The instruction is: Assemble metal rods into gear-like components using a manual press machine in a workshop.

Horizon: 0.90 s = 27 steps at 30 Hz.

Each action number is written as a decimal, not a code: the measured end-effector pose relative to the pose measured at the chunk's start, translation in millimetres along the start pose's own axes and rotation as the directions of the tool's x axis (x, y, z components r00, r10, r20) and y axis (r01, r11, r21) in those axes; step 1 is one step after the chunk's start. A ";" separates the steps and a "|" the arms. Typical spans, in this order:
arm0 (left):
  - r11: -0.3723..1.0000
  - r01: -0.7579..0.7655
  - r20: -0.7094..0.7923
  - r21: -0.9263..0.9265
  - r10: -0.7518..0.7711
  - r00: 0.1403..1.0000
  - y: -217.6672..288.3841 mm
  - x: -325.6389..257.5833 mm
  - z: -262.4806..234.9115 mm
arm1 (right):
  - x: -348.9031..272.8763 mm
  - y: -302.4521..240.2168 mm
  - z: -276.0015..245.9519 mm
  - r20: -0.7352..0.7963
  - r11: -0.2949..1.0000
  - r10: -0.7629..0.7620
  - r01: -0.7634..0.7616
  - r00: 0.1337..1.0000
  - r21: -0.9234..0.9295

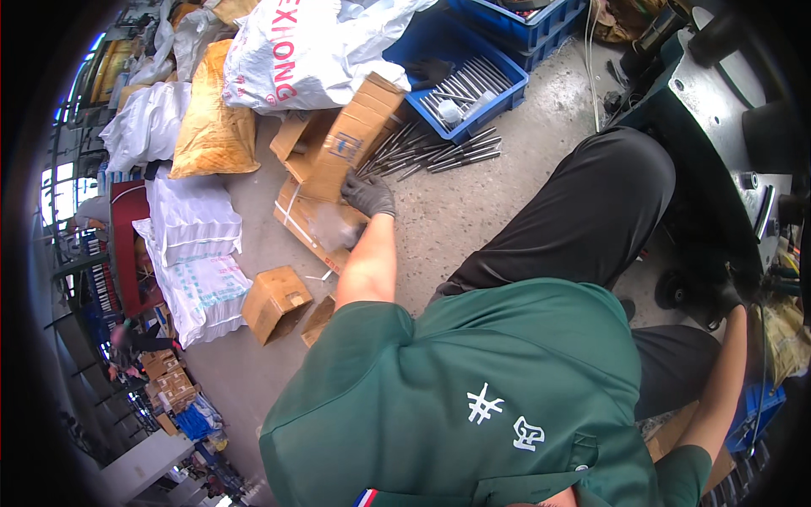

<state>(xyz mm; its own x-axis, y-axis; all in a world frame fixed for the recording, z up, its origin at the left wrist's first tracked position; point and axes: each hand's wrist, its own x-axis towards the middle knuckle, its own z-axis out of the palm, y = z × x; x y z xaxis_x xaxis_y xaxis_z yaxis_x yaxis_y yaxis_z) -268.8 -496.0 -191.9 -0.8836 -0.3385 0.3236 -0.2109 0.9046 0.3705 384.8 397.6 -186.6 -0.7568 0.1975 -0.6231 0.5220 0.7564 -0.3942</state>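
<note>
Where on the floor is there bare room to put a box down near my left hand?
Bare concrete floor lies between the loose metal rods and your black trouser leg. It is crowded around the left hand: cardboard boxes, white sacks, and the blue crate behind.

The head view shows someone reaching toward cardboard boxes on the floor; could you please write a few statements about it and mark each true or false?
1. The left hand wears a dark glove. True.
2. The left hand is at a blue crate. False: it is on the cardboard box leaning over another box; the crate lies beyond.
3. Metal rods lie on the floor by the crate. True.
4. The right hand is on the same box. False: it reaches to the far right, at a dark machine, and its grip cannot be told.
5. The shirt is red. False: it is green.
</note>
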 end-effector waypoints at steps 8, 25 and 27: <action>0.955 -0.241 0.080 0.175 0.230 0.970 -32.8 94.0 -7.4 | -0.3 -5.3 10.6 0.034 0.957 -0.063 0.070 0.997 -0.280; 0.919 -0.393 0.779 -0.037 0.273 0.565 -32.6 120.8 158.3 | -65.6 -217.7 -34.6 0.271 0.387 0.638 -0.605 0.721 0.696; 0.918 -0.395 0.782 0.032 0.223 0.582 -19.3 126.3 169.6 | -77.6 -205.9 -35.5 0.327 0.345 0.594 -0.599 0.736 0.722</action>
<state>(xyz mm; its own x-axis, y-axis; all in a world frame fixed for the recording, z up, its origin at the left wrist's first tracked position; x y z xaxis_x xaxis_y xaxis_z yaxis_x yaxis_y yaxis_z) -447.3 -512.2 -305.8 -0.8881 0.2076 -0.4102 0.1420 0.9725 0.1847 322.1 248.6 -33.1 -0.1184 0.3905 -0.9130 0.9180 -0.3073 -0.2505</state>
